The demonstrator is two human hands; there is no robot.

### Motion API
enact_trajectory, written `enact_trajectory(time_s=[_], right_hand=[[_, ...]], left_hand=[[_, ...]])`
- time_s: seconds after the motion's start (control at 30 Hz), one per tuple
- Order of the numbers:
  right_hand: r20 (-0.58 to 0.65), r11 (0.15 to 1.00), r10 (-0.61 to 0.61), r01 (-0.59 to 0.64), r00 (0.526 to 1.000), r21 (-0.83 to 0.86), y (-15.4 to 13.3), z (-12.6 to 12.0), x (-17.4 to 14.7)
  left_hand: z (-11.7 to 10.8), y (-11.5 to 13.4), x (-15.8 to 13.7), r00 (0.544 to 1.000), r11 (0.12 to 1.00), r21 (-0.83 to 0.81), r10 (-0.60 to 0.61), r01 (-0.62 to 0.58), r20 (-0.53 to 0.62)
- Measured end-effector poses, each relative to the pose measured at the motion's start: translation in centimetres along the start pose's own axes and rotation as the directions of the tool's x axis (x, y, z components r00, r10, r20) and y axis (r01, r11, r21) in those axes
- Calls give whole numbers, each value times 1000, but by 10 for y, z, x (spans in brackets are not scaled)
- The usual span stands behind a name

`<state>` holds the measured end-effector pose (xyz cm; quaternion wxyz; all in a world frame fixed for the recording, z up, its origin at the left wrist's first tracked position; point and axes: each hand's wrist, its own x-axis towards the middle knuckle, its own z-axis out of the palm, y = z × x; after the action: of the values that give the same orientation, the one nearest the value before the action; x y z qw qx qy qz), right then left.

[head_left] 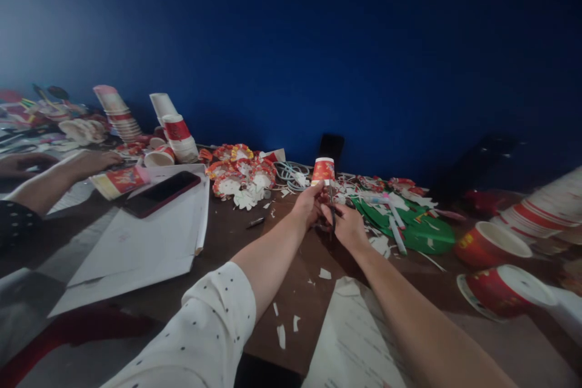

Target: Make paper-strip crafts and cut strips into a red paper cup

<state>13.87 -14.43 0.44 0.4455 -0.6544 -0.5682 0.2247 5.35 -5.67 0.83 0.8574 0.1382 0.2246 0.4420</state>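
Mid-table, my left hand (pixel 310 204) is closed on a red and white paper cup (pixel 323 168), its pale end turned up. Just beside it, my right hand (pixel 349 225) grips a pair of dark scissors (pixel 333 211). Their blades point up against the cup's side; whether they are apart is too small to tell. Fingers partly hide the cup's lower part. To the left lies a heap of cut red and white paper flowers (pixel 245 173), and white paper scraps (pixel 324 273) are scattered on the brown table (pixel 254 242) around my arms.
A green disc (pixel 430 233) with scraps and marker pens (pixel 397 233) lies right of my hands. Cups stand stacked (pixel 543 209) at far right and at back left (pixel 179 136). A phone (pixel 163 193) rests on white boards (pixel 150 248). Another person's hand (pixel 97 162) reaches in from the left.
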Motion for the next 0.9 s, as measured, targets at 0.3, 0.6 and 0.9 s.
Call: enact_trajectory(time_s=[0.3, 0.6, 0.9], right_hand=[[-84, 1000, -15, 16, 996, 14, 8, 0, 4], [-63, 999, 14, -11, 998, 45, 1, -1, 2], [-191, 996, -88, 82, 978, -38, 7, -4, 6]], left_hand=[[-2, -5, -4, 993, 979, 191, -83, 66, 80], [0, -3, -7, 991, 961, 272, -86, 57, 98], [-3, -10, -4, 984, 926, 377, -79, 13, 160]])
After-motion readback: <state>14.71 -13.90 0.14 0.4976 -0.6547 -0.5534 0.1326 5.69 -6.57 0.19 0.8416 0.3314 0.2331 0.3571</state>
